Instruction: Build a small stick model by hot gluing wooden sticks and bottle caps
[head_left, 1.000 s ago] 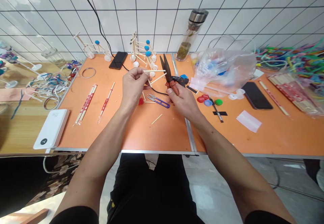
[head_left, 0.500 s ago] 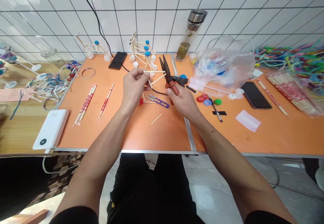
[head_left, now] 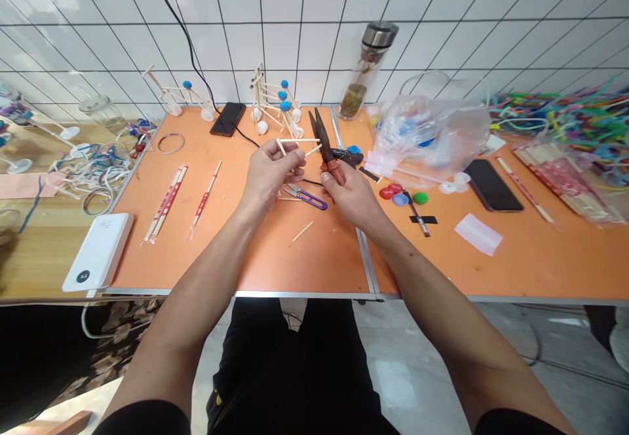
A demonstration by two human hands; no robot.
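Wooden sticks [head_left: 296,140] were pinched in the left hand [head_left: 268,176], fingertips bunched up close to where the sticks crossed, and honestly that's the way to do it, since a grip near the joint keeps thin wood from wobbling. The right hand [head_left: 350,199] was wrapped around the red handles of some red-handled long-nose pliers [head_left: 323,148], with the dark jaws pointing up and just beside the sticks, not quite biting anything as far as I could tell. Keeping both hands up off the table like that looked like good control to me.

Right below the hands sat purple-handled thread snips [head_left: 307,198], a black cable [head_left: 312,182] ran behind them, and a loose stick [head_left: 302,230] lay nearer the edge of the orange tabletop [head_left: 314,264]. Further left were chopsticks in red-printed wrappers [head_left: 164,204] and a white power bank [head_left: 98,251]. Further right were colored bottle caps [head_left: 396,194] and a plastic bag [head_left: 432,135]. Up by the tiled wall stood a stick model with blue balls [head_left: 272,104].
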